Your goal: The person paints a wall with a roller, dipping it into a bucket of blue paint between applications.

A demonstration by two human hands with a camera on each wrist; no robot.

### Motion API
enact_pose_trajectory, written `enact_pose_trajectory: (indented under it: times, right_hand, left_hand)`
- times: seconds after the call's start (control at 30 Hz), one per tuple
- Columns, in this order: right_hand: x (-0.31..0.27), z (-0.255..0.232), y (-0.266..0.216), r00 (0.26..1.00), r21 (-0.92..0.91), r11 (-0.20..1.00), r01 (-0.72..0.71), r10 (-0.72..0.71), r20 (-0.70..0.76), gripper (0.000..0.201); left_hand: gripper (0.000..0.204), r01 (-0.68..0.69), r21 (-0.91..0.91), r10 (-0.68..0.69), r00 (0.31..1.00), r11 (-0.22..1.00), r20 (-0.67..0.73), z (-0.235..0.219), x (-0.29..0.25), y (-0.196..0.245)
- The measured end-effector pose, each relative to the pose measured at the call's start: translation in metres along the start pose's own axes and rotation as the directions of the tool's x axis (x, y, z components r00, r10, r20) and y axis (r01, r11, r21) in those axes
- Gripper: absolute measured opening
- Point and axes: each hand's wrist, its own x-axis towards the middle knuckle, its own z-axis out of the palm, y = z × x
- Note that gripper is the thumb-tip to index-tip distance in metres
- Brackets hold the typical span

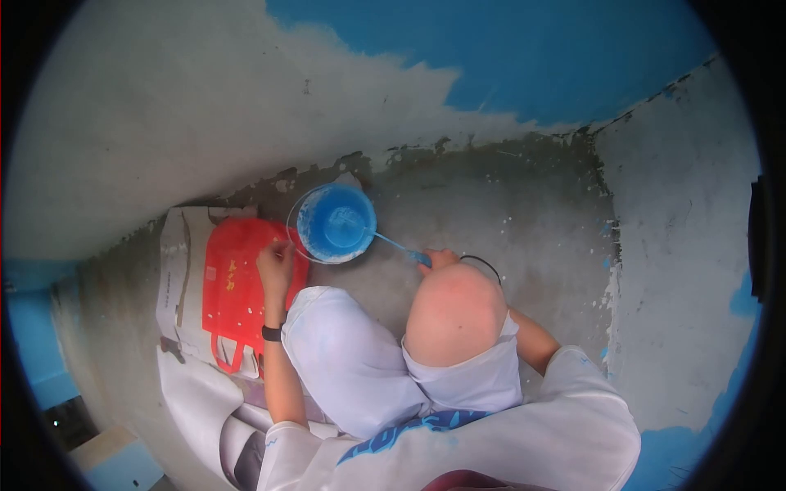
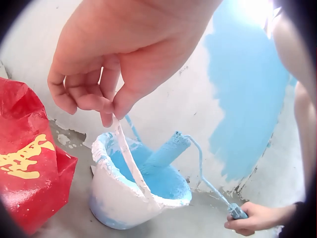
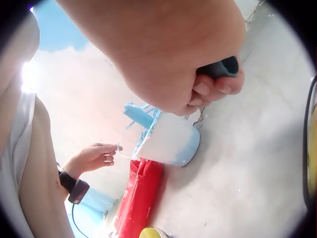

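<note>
Bucket (image 2: pixel 124 196) on the floor (image 1: pixel 483 192). My left hand (image 1: pixel 276 266) pinches its bail (image 2: pixel 131 158) above the rim. My right hand (image 1: pixel 442 260), right of the bucket, grips the roller (image 2: pixel 168 150) by its handle (image 2: pixel 237 211); roller head slants inside the bucket. Red bag (image 1: pixel 237 282) (yellow print) just left of the bucket; part-blue wall (image 1: pixel 246 106) behind it.

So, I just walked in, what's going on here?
A person is working with a bucket of blue paint. Their left hand pinches the bucket's raised handle, while their right hand grips a paint roller whose head slants down into the bucket. A red bag lies beside the bucket, and the wall behind is partly blue, partly bare white.
</note>
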Motion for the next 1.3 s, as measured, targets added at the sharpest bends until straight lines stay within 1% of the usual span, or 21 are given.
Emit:
enact_pose_trajectory:
  times: [0.1, 0.17, 0.43, 0.5, 0.53, 0.6, 0.63, 0.73, 0.77, 0.8, 0.83, 0.9, 0.93, 0.97, 1.0, 1.03, 1.07, 1.1, 1.13, 1.17, 1.3]
  right_hand:
    - [-0.004, -0.002, -0.003, 1.0, -0.066, 0.997, -0.027, 0.027, -0.005, 0.019]
    - [-0.001, -0.003, -0.001, 1.0, -0.047, 0.999, -0.016, 0.016, -0.003, 0.019]
    - [0.01, 0.006, 0.015, 0.996, -0.022, 0.997, 0.08, -0.079, 0.044, 0.021]
    - [0.004, 0.001, 0.011, 0.971, 0.145, 0.962, 0.233, -0.224, -0.079, 0.024]
    - [0.001, -0.006, 0.007, 0.971, 0.145, 0.961, 0.234, -0.224, -0.083, 0.024]
    - [-0.007, -0.021, 0.003, 0.989, 0.379, 0.914, 0.149, -0.134, -0.064, 0.035]
    - [-0.009, -0.028, 0.005, 0.989, 0.379, 0.914, 0.147, -0.132, -0.065, 0.035]
    - [-0.018, -0.068, 0.008, 0.953, 0.356, 0.894, 0.27, -0.195, -0.233, 0.044]
    - [-0.03, -0.092, -0.003, 0.985, 0.632, 0.757, 0.165, -0.088, -0.151, 0.04]
    - [-0.039, -0.113, -0.011, 0.999, 0.84, 0.541, 0.039, -0.01, -0.04, 0.036]
    - [-0.046, -0.13, -0.014, 0.999, 0.84, 0.54, 0.047, -0.009, -0.05, 0.036]
    - [-0.053, -0.157, -0.016, 0.983, 0.953, 0.276, 0.125, -0.168, -0.08, 0.03]
    - [-0.056, -0.166, -0.016, 0.982, 0.953, 0.275, 0.127, -0.167, -0.083, 0.03]
    - [-0.056, -0.175, -0.016, 0.978, 0.921, 0.348, 0.176, -0.17, -0.123, 0.029]
    - [-0.057, -0.183, -0.018, 0.97, 0.88, 0.418, 0.226, -0.178, -0.164, 0.028]
    - [-0.058, -0.188, -0.028, 0.98, 0.855, 0.48, 0.2, -0.074, -0.187, 0.031]
    - [-0.054, -0.188, -0.031, 0.978, 0.852, 0.48, 0.208, -0.078, -0.194, 0.031]
    - [-0.049, -0.186, -0.031, 0.987, 0.858, 0.498, 0.129, 0.015, -0.158, 0.033]
    - [-0.044, -0.182, -0.03, 0.987, 0.86, 0.507, 0.048, 0.11, -0.12, 0.037]
    - [-0.039, -0.177, -0.032, 0.986, 0.86, 0.508, 0.053, 0.108, -0.125, 0.037]
    - [-0.009, -0.15, -0.022, 0.973, 0.839, 0.537, 0.088, 0.135, -0.189, 0.044]
  left_hand:
    - [0.027, -0.014, -0.036, 0.014, 1.0, 0.999, -0.012, 0.001, -0.005, -0.002]
    - [0.026, 0.055, -0.038, -0.054, 0.998, 0.998, 0.026, 0.001, -0.003, -0.002]
    - [0.025, 0.018, -0.016, -0.017, 1.0, 1.0, 0.026, 0.002, -0.002, -0.004]
    - [0.024, 0.023, -0.011, -0.022, 0.999, 1.0, 0.031, 0.001, -0.003, -0.009]
    - [0.023, 0.0, -0.018, 0.0, 1.0, 1.0, 0.018, -0.001, -0.007, -0.011]
    - [0.023, -0.026, -0.026, 0.026, 1.0, 0.999, 0.008, -0.008, -0.012, -0.007]
    - [0.023, -0.031, -0.026, 0.031, 0.999, 0.999, 0.006, -0.022, -0.019, 0.007]
    - [0.026, -0.036, -0.031, 0.037, 0.999, 0.999, 0.038, -0.067, -0.044, 0.048]
    - [0.028, -0.03, -0.032, 0.032, 0.997, 0.999, 0.071, -0.081, -0.052, 0.062]
    - [0.028, -0.034, -0.034, 0.037, 0.997, 0.999, 0.075, -0.094, -0.061, 0.078]
    - [0.03, -0.009, -0.103, 0.023, 0.991, 0.995, 0.135, -0.107, -0.073, 0.094]
    - [0.033, 0.023, -0.167, 0.012, 0.979, 0.986, 0.202, -0.129, -0.093, 0.116]
    - [0.041, 0.071, -0.209, -0.006, 0.955, 0.975, 0.298, -0.139, -0.103, 0.122]
    - [0.051, 0.124, -0.246, -0.018, 0.92, 0.961, 0.391, -0.145, -0.112, 0.128]
    - [0.051, 0.119, -0.25, -0.013, 0.922, 0.961, 0.388, -0.146, -0.122, 0.132]
    - [0.065, 0.085, -0.329, 0.067, 0.903, 0.941, 0.425, -0.145, -0.133, 0.136]
    - [0.082, 0.056, -0.406, 0.149, 0.878, 0.912, 0.455, -0.143, -0.138, 0.143]
    - [0.082, 0.05, -0.408, 0.154, 0.879, 0.912, 0.451, -0.143, -0.143, 0.156]
    - [0.093, 0.067, -0.347, 0.117, 0.868, 0.935, 0.482, -0.143, -0.148, 0.169]
    - [0.105, 0.082, -0.284, 0.078, 0.857, 0.955, 0.51, -0.143, -0.151, 0.176]
    - [0.113, 0.133, -0.4, 0.107, 0.845, 0.907, 0.523, -0.131, -0.15, 0.161]
